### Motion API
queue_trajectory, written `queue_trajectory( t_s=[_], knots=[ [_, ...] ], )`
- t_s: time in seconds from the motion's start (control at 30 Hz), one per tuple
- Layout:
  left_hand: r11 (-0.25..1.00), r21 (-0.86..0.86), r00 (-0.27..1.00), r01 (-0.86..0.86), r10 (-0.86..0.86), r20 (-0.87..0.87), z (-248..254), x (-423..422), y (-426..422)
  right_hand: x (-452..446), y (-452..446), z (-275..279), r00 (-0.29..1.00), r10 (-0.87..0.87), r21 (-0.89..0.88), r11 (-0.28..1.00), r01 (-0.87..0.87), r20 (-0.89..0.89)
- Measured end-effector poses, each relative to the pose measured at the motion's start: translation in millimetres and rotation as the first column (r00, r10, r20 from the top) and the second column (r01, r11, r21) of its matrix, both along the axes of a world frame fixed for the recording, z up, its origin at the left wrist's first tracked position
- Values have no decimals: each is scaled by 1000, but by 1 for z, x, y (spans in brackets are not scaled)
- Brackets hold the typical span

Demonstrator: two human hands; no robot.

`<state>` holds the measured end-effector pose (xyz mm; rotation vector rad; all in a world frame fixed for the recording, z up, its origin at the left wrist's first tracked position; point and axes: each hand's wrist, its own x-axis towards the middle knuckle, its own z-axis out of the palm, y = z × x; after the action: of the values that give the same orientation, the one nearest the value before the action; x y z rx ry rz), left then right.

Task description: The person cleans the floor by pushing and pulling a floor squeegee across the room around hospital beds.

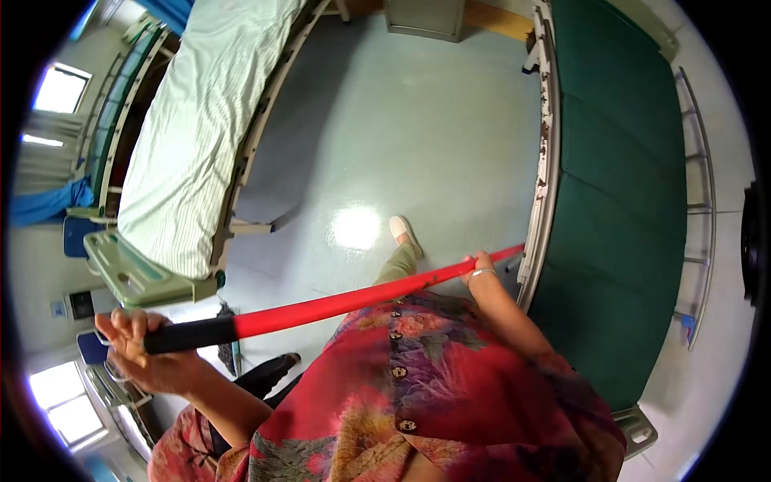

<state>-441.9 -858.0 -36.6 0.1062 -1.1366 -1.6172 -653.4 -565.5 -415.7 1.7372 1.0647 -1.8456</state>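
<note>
A long red pole [337,304] with a black grip [193,336] slants across the front of my body. My left hand [138,347] is closed around the grip's end at the left. Farther along, near the green bed, my right hand [480,269] wraps round the red shaft, with a band on its wrist. The pole's thin far end reaches the bed's side rail [540,193]; whatever is fixed there is hidden.
A green padded bed [622,201] stands on the right. On the left is a bed with a striped sheet [197,120] and a pale green end board [144,269]. Shiny floor [385,120] lies between them. A cabinet [424,18] stands ahead. A dark shoe [281,363] shows at lower left.
</note>
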Motion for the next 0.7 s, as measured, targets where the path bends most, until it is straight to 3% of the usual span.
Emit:
queue_trajectory(
  t_s=[0.03, 0.07, 0.1, 0.13, 0.27, 0.33, 0.4, 0.5, 0.57, 0.63, 0.7],
  knots=[
    [969, 7, 959, -246, 242, 147, -7, -24, -4, -1, 18, -28, 998, -15, -30, 999, 17, 64],
    [958, -11, 916, -286, 277, 290, -17, -46, -15, 2, 28, -33, 998, 46, -40, 998, -44, 40],
    [995, 96, 969, 33, -55, 240, -29, -67, -26, 5, 38, -51, 998, -7, -57, 998, 11, 62],
    [936, 275, 938, 221, -281, 205, -36, -94, -30, 2, 44, -67, 995, -61, -74, 995, 67, 82],
    [944, 36, 808, 329, -301, 506, -53, -177, -57, -32, 37, -67, 978, -208, -79, 974, 210, 28],
    [921, 45, 753, 386, -343, 562, -65, -206, -77, -53, 26, -74, 970, -226, -156, 959, 237, 90],
    [873, 151, 770, 464, -482, 418, -72, -234, -76, -72, 12, -72, 961, -255, -90, 960, 264, 104],
    [818, 311, 776, 485, -566, 278, -87, -263, -76, -99, 18, -121, 976, -45, -25, 998, 52, 215],
    [820, 321, 793, 475, -556, 248, -88, -283, -74, -115, 28, -163, 969, -42, -4, 999, 44, 245],
    [831, 312, 814, 461, -535, 224, -78, -288, -85, -133, -12, -132, 991, 4, -52, 999, 3, 134],
    [839, 312, 844, 445, -510, 166, -52, -286, -98, -172, -68, -37, 992, -62, -19, 998, 64, 107]
  ],
)
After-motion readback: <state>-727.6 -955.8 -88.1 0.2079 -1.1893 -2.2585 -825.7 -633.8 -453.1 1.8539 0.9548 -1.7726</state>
